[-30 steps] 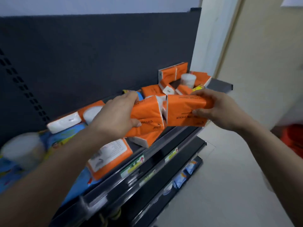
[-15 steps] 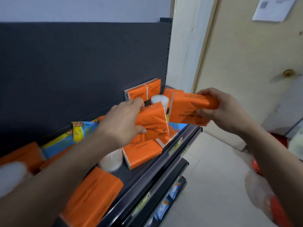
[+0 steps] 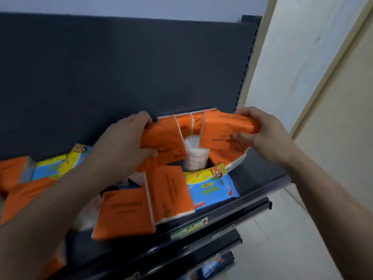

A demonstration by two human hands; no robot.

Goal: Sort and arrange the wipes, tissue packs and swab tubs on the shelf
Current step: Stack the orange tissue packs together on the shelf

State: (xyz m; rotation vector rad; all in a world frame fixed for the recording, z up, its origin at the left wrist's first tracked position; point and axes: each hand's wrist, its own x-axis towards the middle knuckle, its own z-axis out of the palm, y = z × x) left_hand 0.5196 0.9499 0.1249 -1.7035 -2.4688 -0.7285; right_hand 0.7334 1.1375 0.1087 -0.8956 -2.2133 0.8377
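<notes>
My left hand [image 3: 123,142] grips orange tissue packs [image 3: 163,142] held above the shelf. My right hand [image 3: 260,134] grips another orange tissue pack [image 3: 224,130] near the shelf's right end. Between them a clear swab tub [image 3: 195,156] stands upright. Behind it, orange packs [image 3: 187,122] stand against the dark back panel. Two more orange packs [image 3: 169,195] lie flat near the front. A blue and yellow wipes pack [image 3: 212,186] lies at the front right, another wipes pack [image 3: 58,164] at the left.
The dark shelf [image 3: 258,174] ends at the right by a pale wall and door frame [image 3: 323,77]. Its front rail [image 3: 222,211] carries a price label. Lower shelves [image 3: 218,259] hold a blue pack. More orange packs [image 3: 20,190] lie at far left.
Both hands have carried their orange packs to the right and back, toward the shelf's right end. The view has followed, so the swab tub now sits between the hands.
</notes>
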